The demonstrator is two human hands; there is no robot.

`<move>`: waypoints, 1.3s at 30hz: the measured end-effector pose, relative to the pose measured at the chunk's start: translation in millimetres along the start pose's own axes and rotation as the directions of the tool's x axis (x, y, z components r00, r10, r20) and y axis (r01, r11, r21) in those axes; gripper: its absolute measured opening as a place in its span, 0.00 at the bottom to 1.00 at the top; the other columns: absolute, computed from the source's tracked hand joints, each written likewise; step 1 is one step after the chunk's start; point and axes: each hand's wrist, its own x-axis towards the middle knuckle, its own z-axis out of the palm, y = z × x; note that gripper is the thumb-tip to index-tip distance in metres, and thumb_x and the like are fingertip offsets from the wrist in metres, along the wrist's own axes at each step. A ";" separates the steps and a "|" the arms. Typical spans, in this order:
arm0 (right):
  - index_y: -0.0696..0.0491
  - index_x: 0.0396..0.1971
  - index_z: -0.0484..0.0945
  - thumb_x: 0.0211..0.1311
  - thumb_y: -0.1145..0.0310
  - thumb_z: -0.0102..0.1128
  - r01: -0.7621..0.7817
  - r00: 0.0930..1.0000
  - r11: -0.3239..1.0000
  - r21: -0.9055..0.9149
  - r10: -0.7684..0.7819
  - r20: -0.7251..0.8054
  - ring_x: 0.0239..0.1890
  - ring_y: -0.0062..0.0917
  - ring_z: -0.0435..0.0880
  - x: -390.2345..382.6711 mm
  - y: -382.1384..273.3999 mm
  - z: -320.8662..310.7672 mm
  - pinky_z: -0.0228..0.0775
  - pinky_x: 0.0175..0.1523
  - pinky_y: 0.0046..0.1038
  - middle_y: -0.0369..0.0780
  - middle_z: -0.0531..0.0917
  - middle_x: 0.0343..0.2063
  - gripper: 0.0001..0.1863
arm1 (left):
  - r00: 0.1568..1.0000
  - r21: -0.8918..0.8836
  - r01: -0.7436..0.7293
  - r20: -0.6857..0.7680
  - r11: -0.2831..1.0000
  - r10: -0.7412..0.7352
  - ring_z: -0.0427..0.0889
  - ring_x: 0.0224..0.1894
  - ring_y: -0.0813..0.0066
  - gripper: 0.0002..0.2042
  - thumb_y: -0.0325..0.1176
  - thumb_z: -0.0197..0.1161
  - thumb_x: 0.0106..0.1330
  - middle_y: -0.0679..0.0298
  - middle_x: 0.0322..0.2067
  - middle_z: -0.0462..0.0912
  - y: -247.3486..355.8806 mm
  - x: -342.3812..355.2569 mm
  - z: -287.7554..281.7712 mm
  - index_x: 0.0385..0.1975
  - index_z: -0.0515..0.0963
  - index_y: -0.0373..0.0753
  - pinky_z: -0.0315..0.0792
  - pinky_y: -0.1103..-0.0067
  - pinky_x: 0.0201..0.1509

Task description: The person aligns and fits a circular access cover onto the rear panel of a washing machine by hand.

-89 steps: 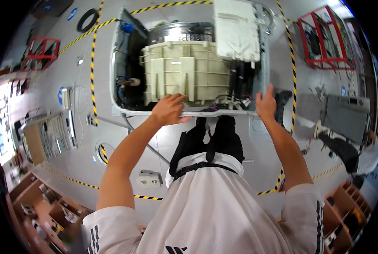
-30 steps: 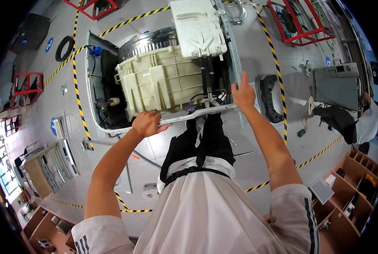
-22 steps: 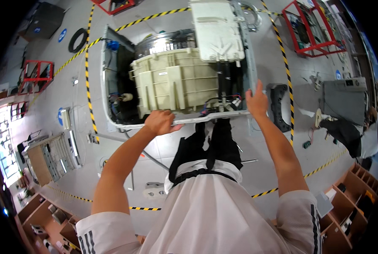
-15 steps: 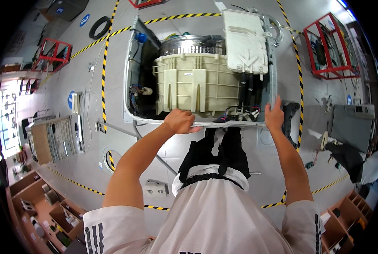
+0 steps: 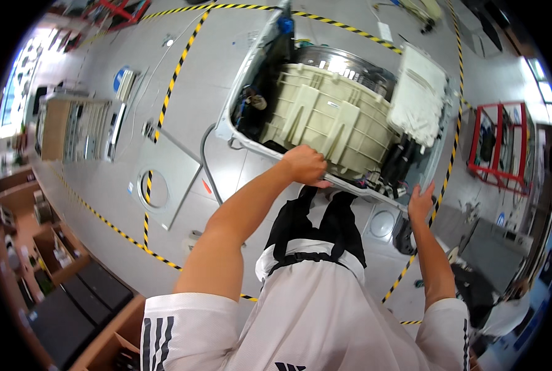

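Observation:
An opened washing machine cabinet stands in front of me, slanted down to the right. Inside sits a cream plastic tub, with a shiny metal drum behind it. A white detergent drawer housing covers the right side, above black hoses. My left hand is closed over the middle of the cabinet's near edge. At the near right corner, my right hand grips the frame, its fingers partly hidden.
A flat panel with a round hole lies at left, near a grey hose. Yellow-black tape marks the floor. Red frames stand around, one at right. A person in white is low at right; shelving stands lower left.
The whole view has turned clockwise. Against the floor tape, the cabinet has shifted right, widening the gap on its left. Both hands stay on its near edge.

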 end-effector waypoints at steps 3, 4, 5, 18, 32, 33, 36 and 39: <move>0.52 0.61 0.54 0.58 0.57 0.49 0.082 0.996 0.996 -0.035 -0.084 -0.040 0.43 0.51 0.76 3.4 18.3 7.8 0.65 0.48 0.42 0.57 0.76 0.42 0.32 | 1.000 -0.012 0.016 -0.002 1.000 -0.017 0.80 0.23 0.59 0.29 0.63 0.53 0.53 0.58 0.19 0.78 1.6 -0.6 -1.9 0.15 0.76 0.37 0.73 0.71 0.27; 0.53 0.61 0.53 0.58 0.57 0.49 0.121 0.990 0.991 -0.054 -0.125 -0.067 0.43 0.51 0.76 7.6 27.5 12.2 0.65 0.48 0.42 0.57 0.76 0.43 0.33 | 1.000 -0.028 0.020 0.011 0.999 -0.020 0.80 0.23 0.59 0.29 0.63 0.53 0.53 0.58 0.19 0.78 1.2 1.4 -0.4 0.15 0.76 0.37 0.74 0.71 0.27; 0.53 0.61 0.53 0.58 0.57 0.49 0.101 0.993 0.993 -0.068 -0.105 -0.048 0.43 0.51 0.76 12.6 34.4 15.9 0.65 0.48 0.42 0.57 0.76 0.43 0.33 | 0.999 -0.043 0.026 0.028 0.999 -0.025 0.80 0.24 0.59 0.29 0.63 0.52 0.53 0.58 0.20 0.79 0.1 2.3 0.7 0.16 0.77 0.37 0.74 0.71 0.28; 0.51 0.63 0.51 0.59 0.51 0.47 0.000 0.995 0.970 -0.243 0.024 0.094 0.50 0.49 0.72 11.2 3.1 2.4 0.61 0.54 0.41 0.54 0.73 0.49 0.35 | 0.989 -0.153 0.054 -0.131 0.987 -0.075 0.81 0.29 0.61 0.23 0.61 0.59 0.46 0.64 0.20 0.81 -0.2 -15.8 -4.8 0.18 0.81 0.44 0.73 0.69 0.30; 0.52 0.61 0.51 0.59 0.47 0.47 0.092 0.995 0.915 -0.394 -0.071 0.068 0.47 0.52 0.74 34.9 54.8 10.8 0.63 0.52 0.45 0.54 0.74 0.48 0.36 | 0.996 -0.143 -0.010 -0.092 0.990 -0.003 0.82 0.32 0.62 0.23 0.61 0.57 0.50 0.64 0.25 0.82 -5.3 -11.0 -5.1 0.22 0.81 0.44 0.74 0.69 0.34; 0.52 0.61 0.51 0.59 0.47 0.47 0.086 0.995 0.929 -0.361 -0.063 0.077 0.47 0.52 0.74 29.7 42.7 10.6 0.63 0.52 0.44 0.55 0.73 0.48 0.36 | 0.998 -0.150 0.006 -0.060 0.989 -0.015 0.82 0.32 0.61 0.24 0.61 0.56 0.51 0.63 0.25 0.82 -5.7 -12.9 -8.2 0.22 0.81 0.43 0.75 0.69 0.34; 0.51 0.62 0.50 0.59 0.47 0.46 -0.060 0.993 0.899 -0.434 0.098 0.066 0.47 0.52 0.74 16.0 28.7 5.0 0.63 0.53 0.43 0.56 0.73 0.48 0.36 | 0.999 -0.160 0.015 0.033 0.987 -0.010 0.82 0.32 0.60 0.26 0.63 0.54 0.52 0.62 0.24 0.82 -4.6 -8.7 -14.4 0.21 0.81 0.42 0.75 0.69 0.35; 0.51 0.63 0.50 0.59 0.46 0.45 -0.048 0.995 0.930 -0.364 0.075 0.059 0.47 0.53 0.74 24.8 54.2 12.2 0.63 0.53 0.43 0.57 0.74 0.46 0.37 | 0.995 -0.127 0.033 0.101 0.991 -0.020 0.82 0.31 0.59 0.28 0.65 0.52 0.53 0.61 0.24 0.82 -2.8 -7.0 -20.6 0.21 0.80 0.41 0.75 0.69 0.34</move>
